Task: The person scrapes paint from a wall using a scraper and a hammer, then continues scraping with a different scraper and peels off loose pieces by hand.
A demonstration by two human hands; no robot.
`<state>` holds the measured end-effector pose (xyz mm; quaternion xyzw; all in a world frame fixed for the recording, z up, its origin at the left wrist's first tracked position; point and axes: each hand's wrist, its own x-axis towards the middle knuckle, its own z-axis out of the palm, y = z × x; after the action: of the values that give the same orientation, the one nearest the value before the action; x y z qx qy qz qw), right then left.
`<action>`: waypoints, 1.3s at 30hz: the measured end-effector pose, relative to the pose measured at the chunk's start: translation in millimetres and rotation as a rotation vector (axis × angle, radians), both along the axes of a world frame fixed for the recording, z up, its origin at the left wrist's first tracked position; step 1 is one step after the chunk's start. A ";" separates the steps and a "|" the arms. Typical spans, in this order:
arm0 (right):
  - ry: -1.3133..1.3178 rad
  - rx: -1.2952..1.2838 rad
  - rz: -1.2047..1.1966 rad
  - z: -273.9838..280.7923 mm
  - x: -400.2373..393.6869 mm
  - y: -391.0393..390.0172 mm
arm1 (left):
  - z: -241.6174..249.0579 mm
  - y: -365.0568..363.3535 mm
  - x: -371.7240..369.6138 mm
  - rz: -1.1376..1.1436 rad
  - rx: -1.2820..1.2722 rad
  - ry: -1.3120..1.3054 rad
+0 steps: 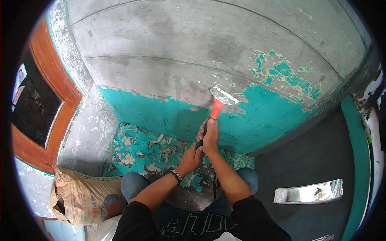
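A long-handled paint scraper [217, 107] with a red neck and black handle reaches up to the wall. Its wide metal blade [225, 95] meets the wall near the ragged border between bare grey surface and teal paint [193, 120]. My right hand [211, 137] is wrapped round the upper handle, just below the red neck. Lower down, my left hand [189, 160], with a dark bracelet at the wrist, grips the same handle. Both hands are closed, and part of the handle is hidden by them.
Teal and cream paint flakes [138, 144] litter the floor along the wall's foot. A brown paper sack [86, 197] stands at left, below an orange-brown wooden frame [48, 68]. At right, a bright reflective strip [309, 192] shows against a dark surface [305, 160]. Teal patches [287, 74] remain higher up.
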<state>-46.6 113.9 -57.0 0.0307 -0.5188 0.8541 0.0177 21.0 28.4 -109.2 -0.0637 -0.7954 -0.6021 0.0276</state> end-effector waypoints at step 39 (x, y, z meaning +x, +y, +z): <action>0.027 0.015 0.034 3.4 -9.6 2.2 | -1.7 4.4 -3.7 0.047 -0.025 0.023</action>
<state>-56.1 116.1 -53.6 0.0513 -0.5246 0.8498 0.0097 17.4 32.8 -110.9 -0.0524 -0.8038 -0.5904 0.0500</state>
